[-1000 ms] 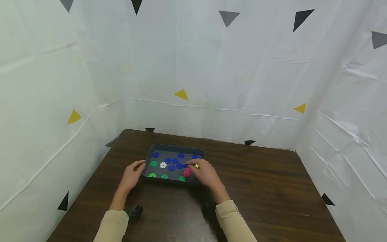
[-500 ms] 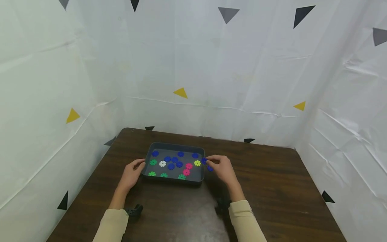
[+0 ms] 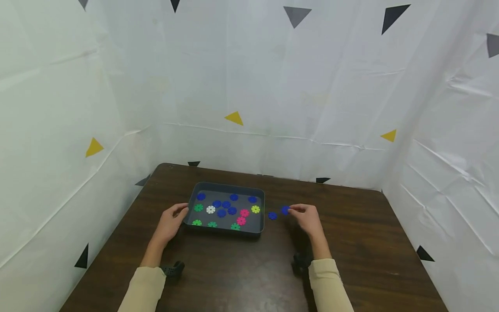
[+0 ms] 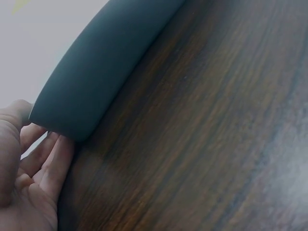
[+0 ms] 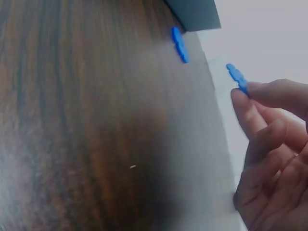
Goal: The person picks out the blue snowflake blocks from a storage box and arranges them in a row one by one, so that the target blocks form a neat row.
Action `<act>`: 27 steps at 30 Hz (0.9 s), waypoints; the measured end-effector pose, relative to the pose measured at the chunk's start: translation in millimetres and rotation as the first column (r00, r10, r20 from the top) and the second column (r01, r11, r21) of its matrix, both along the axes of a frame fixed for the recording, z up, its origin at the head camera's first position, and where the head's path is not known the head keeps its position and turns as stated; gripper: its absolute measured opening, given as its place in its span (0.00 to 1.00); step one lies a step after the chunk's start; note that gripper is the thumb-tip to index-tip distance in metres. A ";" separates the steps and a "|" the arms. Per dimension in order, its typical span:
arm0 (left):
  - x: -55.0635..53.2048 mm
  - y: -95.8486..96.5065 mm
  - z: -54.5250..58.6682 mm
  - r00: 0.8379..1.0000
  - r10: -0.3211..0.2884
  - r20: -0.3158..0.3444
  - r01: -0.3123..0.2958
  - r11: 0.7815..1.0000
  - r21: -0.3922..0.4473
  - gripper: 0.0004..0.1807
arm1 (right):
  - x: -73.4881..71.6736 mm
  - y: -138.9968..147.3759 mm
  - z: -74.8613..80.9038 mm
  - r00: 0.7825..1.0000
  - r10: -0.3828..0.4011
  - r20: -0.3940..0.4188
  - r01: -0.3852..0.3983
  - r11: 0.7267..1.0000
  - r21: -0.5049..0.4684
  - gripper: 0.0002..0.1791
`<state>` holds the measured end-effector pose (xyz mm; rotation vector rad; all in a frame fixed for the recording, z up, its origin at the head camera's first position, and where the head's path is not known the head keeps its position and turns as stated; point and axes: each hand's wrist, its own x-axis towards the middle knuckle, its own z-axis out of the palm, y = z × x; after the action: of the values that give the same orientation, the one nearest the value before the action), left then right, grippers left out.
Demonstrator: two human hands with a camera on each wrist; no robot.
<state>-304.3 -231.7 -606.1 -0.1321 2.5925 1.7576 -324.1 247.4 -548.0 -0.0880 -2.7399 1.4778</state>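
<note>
My right hand is out to the right of the tray and pinches a blue notched disc between thumb and forefinger. In the right wrist view that blue disc shows edge-on, raised above the tabletop. A second blue notched disc lies flat on the table between the tray and this hand. My left hand holds the dark grey tray by its left side. In the left wrist view, the thumb is at the rim and the fingers are against the tray's outer wall.
Inside the tray lie several more blue discs, green discs, pink discs, a white disc and a yellow disc. The dark wooden table is bordered by white sheeting with coloured triangles.
My right hand has taken a blue disc from inside the tray and carried it right, over the rim and past the disc on the table. The left hand stays at the tray's side.
</note>
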 end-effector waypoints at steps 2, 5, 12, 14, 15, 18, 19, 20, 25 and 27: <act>0.2 0.2 0.4 1.000 -0.001 0.005 0.001 1.000 0.001 0.29 | 0.4 3.4 -4.4 0.999 -0.016 0.041 0.016 1.000 0.001 0.14; 0.1 0.1 0.6 1.000 -0.005 0.012 0.005 1.000 0.003 0.29 | 1.0 5.2 -11.2 0.997 -0.018 0.081 0.017 1.000 0.018 0.14; -1.1 -1.3 2.9 0.999 -0.020 0.029 0.020 1.000 0.010 0.29 | 0.6 -4.0 -14.6 0.997 -0.028 0.076 0.025 0.999 0.039 0.13; -1.0 -1.4 3.4 0.999 -0.016 0.035 0.016 1.000 0.013 0.29 | 0.6 -6.4 -12.7 0.996 -0.022 0.087 0.020 0.999 0.030 0.13; -0.7 -1.1 3.9 0.999 -0.014 0.038 0.013 1.000 0.013 0.29 | 0.6 -7.3 -11.8 0.995 -0.024 0.097 0.021 0.999 0.028 0.13; 0.1 0.3 4.3 0.999 -0.013 0.048 0.013 1.000 0.006 0.29 | -0.3 -8.4 -11.0 0.992 -0.033 0.121 0.030 0.999 0.030 0.13; 0.2 0.8 4.3 0.999 -0.011 0.052 0.011 1.000 0.004 0.29 | -1.0 -8.3 -11.4 0.992 -0.036 0.123 0.032 0.999 0.032 0.13; 0.4 1.1 4.6 0.998 -0.010 0.054 0.010 1.000 0.004 0.28 | -1.5 -8.4 -11.3 0.992 -0.035 0.125 0.032 0.999 0.029 0.13; 0.9 1.3 6.2 0.998 -0.001 0.058 0.000 1.000 0.005 0.29 | -5.3 -6.8 -12.1 0.992 -0.020 0.124 0.020 1.000 0.002 0.13; 1.5 1.4 7.2 0.999 -0.003 0.050 0.003 1.000 -0.001 0.29 | -6.0 -6.1 -12.4 0.991 -0.018 0.130 0.020 1.000 -0.012 0.13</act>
<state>-302.8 -230.4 -598.9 -0.1698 2.5576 1.7282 -330.2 241.2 -560.5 -0.2179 -2.8207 1.5382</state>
